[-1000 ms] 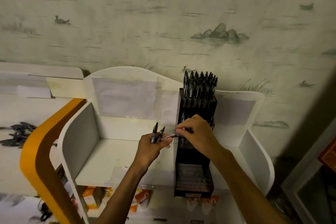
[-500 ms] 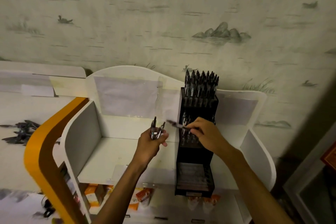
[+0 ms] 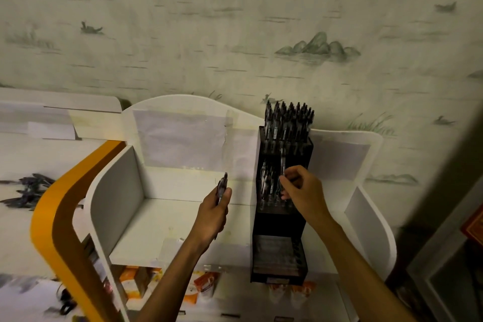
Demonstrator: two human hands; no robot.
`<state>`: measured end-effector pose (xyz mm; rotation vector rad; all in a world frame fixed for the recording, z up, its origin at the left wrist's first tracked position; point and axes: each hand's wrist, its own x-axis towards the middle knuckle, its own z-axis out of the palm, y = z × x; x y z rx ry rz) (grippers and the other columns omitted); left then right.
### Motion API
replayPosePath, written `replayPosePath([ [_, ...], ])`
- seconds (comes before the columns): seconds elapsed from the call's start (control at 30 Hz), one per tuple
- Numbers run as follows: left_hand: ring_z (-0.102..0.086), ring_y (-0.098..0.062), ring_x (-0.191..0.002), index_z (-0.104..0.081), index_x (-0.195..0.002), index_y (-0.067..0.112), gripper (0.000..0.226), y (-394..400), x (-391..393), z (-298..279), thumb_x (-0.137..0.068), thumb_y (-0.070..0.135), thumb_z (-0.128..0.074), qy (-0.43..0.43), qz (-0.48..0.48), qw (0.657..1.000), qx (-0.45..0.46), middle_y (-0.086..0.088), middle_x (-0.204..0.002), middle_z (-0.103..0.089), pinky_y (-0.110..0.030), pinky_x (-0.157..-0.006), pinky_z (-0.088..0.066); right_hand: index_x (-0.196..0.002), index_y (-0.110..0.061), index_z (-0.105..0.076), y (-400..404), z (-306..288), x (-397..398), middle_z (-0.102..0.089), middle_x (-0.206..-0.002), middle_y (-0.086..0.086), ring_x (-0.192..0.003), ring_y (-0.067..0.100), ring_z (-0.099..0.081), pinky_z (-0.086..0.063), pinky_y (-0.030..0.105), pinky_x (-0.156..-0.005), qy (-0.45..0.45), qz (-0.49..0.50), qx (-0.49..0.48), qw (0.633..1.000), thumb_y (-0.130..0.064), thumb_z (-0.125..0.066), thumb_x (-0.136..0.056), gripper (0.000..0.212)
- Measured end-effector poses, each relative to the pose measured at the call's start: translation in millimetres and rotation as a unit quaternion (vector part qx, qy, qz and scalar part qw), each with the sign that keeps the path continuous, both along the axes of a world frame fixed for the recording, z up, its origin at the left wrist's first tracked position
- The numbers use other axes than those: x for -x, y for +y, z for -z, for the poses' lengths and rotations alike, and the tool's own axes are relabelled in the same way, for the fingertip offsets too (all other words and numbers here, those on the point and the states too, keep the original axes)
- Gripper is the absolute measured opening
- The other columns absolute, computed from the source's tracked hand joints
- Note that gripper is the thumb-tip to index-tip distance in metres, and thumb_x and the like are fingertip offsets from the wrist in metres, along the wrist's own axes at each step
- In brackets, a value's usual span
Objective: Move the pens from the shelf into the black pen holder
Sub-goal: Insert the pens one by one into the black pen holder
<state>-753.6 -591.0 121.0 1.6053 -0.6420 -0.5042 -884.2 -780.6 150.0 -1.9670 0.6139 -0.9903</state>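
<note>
Upright, one pen (image 3: 282,165) is pinched in the right hand (image 3: 300,191) over the black pen holder (image 3: 283,222) on the shelf (image 3: 146,227), seemingly for slotting in. Left hand (image 3: 213,214) fingers grip a spare pen (image 3: 222,187) ready.

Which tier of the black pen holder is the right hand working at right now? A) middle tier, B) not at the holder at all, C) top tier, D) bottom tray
A: the right hand pinches a pen upright over the middle tier of the black pen holder, below the full top tier and above the bottom tray, while the left hand holds another pen over the shelf.
</note>
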Motion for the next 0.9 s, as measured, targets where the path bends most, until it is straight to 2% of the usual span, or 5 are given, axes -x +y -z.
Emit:
replayPosePath([
  [0.13, -0.032, -0.008, -0.050, -0.048, -0.085, 0.020, 0.027, -4.2, 1.1, -3.2, -0.103, 0.041, -0.046, 0.000, 0.007, 1.000, 0.000, 0.002, -0.061, -0.039, -0.022, -0.046, -0.032, -0.093, -0.013, -0.068, 0.0, 9.5, -4.7, -0.069, -0.077, -0.001, -0.067, 0.011, -0.068, -0.059, 0.024, -0.061, 0.001, 0.029, 0.049, 0.998, -0.015, -0.072, -0.087, 0.007],
  [0.33, -0.035, -0.010, -0.055, -0.050, -0.080, 0.018, 0.031, -8.7, 0.6, -0.2, -0.105, 0.036, -0.044, 0.010, 0.013, 1.000, -0.002, 0.007, -0.061, -0.043, -0.025, -0.057, -0.036, -0.093, -0.011, -0.073, 0.9, 15.9, -8.1, -0.068, -0.076, -0.010, -0.068, -0.004, -0.063, -0.049, 0.004, -0.069, 0.036, 0.043, 0.135, 0.989, -0.016, -0.073, -0.086, 0.008],
  [0.6, -0.043, -0.005, -0.059, -0.056, -0.087, 0.023, 0.028, -10.1, 7.1, 0.4, -0.103, 0.042, -0.044, -0.038, 0.006, 0.999, -0.020, 0.012, -0.066, -0.048, -0.019, -0.057, -0.037, -0.093, -0.016, -0.074, 3.9, 30.0, -9.5, -0.069, -0.077, -0.009, -0.071, 0.000, -0.062, -0.047, 0.008, -0.070, 0.119, 0.026, 0.130, 0.984, -0.022, -0.071, -0.088, 0.008],
  [0.77, -0.041, -0.006, -0.061, -0.054, -0.094, 0.022, 0.018, -11.8, 6.2, 4.4, -0.104, 0.036, -0.046, -0.006, 0.023, 0.999, -0.024, 0.008, -0.073, -0.048, -0.021, -0.058, -0.036, -0.088, -0.017, -0.073, 4.1, 39.0, -12.5, -0.063, -0.077, -0.009, -0.075, 0.010, -0.058, -0.049, 0.025, -0.070, 0.131, 0.054, 0.150, 0.978, -0.023, -0.072, -0.086, 0.007],
  [0.9, -0.038, -0.005, -0.052, -0.057, -0.096, 0.017, 0.020, -11.1, 8.0, 4.3, -0.104, 0.031, -0.045, 0.024, 0.031, 0.999, -0.017, 0.004, -0.067, -0.044, -0.018, -0.048, -0.036, -0.085, -0.016, -0.073, 1.8, 37.8, -13.3, -0.056, -0.078, -0.004, -0.066, 0.004, -0.051, -0.037, 0.013, -0.061, 0.146, 0.061, 0.156, 0.975, -0.024, -0.071, -0.087, 0.008],
])
